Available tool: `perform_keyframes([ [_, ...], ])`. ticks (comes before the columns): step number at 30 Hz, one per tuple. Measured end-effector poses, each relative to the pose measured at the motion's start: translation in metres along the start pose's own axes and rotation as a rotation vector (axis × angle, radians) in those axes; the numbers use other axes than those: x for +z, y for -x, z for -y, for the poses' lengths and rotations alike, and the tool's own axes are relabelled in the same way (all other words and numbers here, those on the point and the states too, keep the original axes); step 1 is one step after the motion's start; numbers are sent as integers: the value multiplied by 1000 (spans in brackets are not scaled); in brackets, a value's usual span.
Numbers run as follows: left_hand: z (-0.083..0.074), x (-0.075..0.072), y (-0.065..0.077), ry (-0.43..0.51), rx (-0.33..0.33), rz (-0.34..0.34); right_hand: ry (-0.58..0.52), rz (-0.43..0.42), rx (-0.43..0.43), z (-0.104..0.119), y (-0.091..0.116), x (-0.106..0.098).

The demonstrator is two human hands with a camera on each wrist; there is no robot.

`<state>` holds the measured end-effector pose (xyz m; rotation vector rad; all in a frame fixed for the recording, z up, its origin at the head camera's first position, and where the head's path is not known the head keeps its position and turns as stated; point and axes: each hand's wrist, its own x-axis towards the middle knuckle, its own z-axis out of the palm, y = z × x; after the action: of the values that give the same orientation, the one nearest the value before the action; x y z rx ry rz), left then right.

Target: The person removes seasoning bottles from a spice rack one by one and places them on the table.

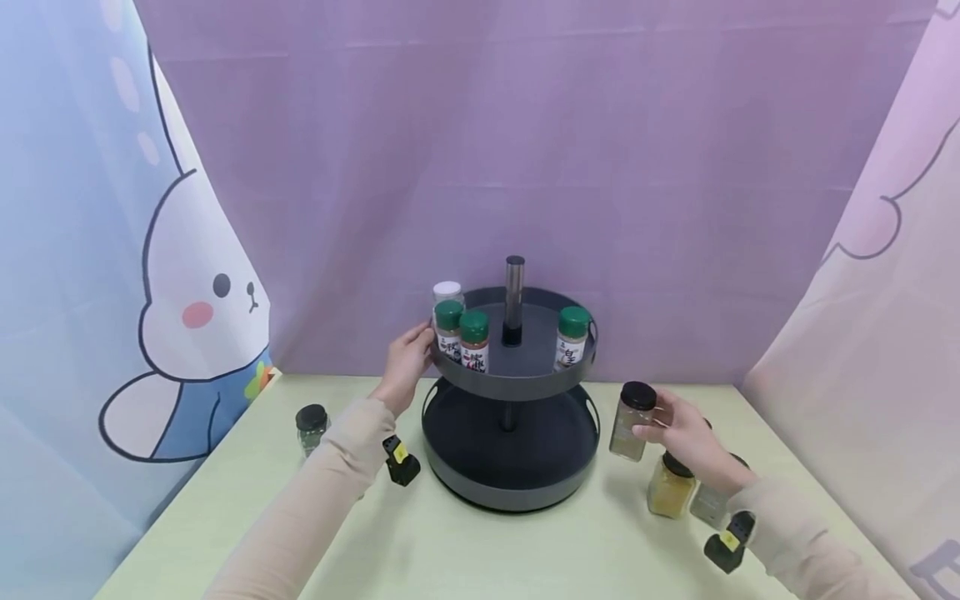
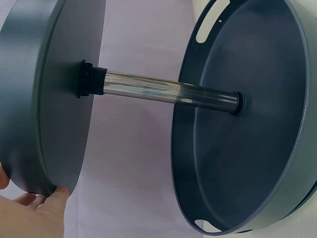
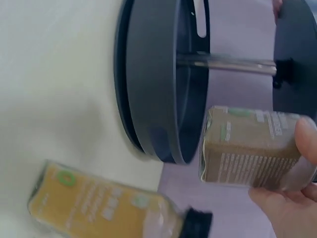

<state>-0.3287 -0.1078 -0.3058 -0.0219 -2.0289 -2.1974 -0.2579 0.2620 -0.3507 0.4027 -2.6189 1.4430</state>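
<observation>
A dark grey two-tier turntable stands in the middle, its upper tray [image 1: 517, 387] above a lower tray [image 1: 510, 498]. My left hand [image 1: 405, 367] grips the upper tray's left edge; in the left wrist view the thumb and fingers [image 2: 58, 198] lie at its rim. My right hand [image 1: 693, 433] holds a square spice jar [image 1: 628, 429] with a black lid and brownish powder, raised just right of the lower tray. In the right wrist view the brown jar [image 3: 252, 148] tilts sideways between thumb and fingers. Below it stands a yellow spice jar [image 1: 669, 492].
On the upper tray are a white-capped jar [image 1: 447, 291], two green-capped jars at the left and another green-capped jar [image 1: 572, 342] at the right. A metal post [image 1: 514, 292] rises through it. More black-lidded jars stand by my right wrist; one dark jar [image 1: 311, 425] is at left.
</observation>
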Motion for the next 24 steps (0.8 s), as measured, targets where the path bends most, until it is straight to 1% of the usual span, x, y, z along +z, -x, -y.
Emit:
perform_keyframes([
  [4, 1, 0, 0, -7, -11, -7, 2, -8, 20, -3, 1, 11],
  [9, 1, 0, 1, -7, -8, -9, -8, -26, 46, -8, 2, 22],
  [15, 2, 0, 2, 2, -12, 4, 13, -29, 127, -12, 8, 32],
  [18, 2, -1, 2, 5, -15, 6, 22, -43, 151, -14, 11, 37],
  [24, 0, -2, 2, 4, -9, 10, 47, -106, 141, -20, 15, 49],
])
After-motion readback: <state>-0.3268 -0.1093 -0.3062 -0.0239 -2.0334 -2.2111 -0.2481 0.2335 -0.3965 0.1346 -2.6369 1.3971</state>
